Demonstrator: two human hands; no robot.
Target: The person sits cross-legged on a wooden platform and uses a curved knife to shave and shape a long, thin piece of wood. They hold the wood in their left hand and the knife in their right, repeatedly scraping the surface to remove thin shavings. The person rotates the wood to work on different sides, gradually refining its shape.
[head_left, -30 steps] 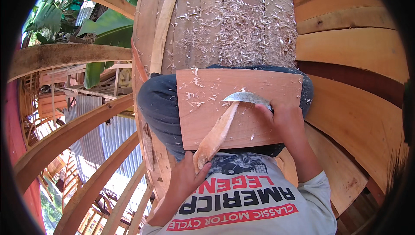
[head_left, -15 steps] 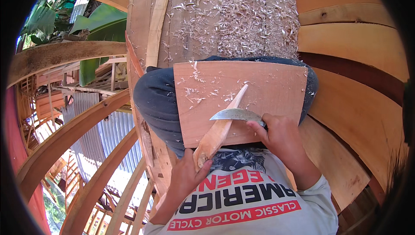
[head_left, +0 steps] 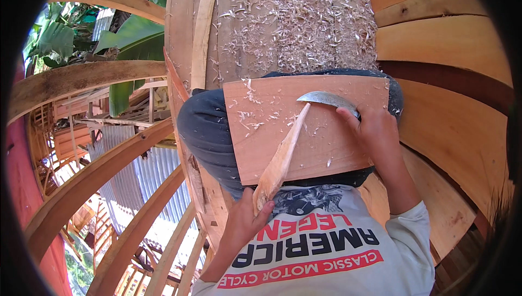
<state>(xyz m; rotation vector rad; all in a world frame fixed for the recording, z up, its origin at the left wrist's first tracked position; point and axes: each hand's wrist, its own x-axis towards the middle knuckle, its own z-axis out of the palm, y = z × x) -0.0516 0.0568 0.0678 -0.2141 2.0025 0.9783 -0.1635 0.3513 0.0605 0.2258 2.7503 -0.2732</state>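
A flat wooden board (head_left: 337,149) lies across my lap with a few shavings on it. My left hand (head_left: 246,215) is closed around the thick near end of a tapered wooden piece (head_left: 278,161), which slants over the board to a pale, pointed far tip. My right hand (head_left: 376,128) grips a curved knife (head_left: 327,98) with a grey blade; its handle is hidden in my fingers. The blade lies just beyond the wooden piece's tip, pointing left; whether it touches the tip I cannot tell.
Curled wood shavings (head_left: 310,29) cover the plank floor (head_left: 234,35) ahead of my legs. A long wooden strip (head_left: 204,29) lies at its left. Curved slats (head_left: 92,157) form an open side at left, with corrugated metal sheets (head_left: 157,179) beyond. Wide planks (head_left: 443,39) wall the right.
The knife has moved from the middle of the wooden piece away from me to its tip. My right hand went with it. The left hand and wooden piece shifted slightly right.
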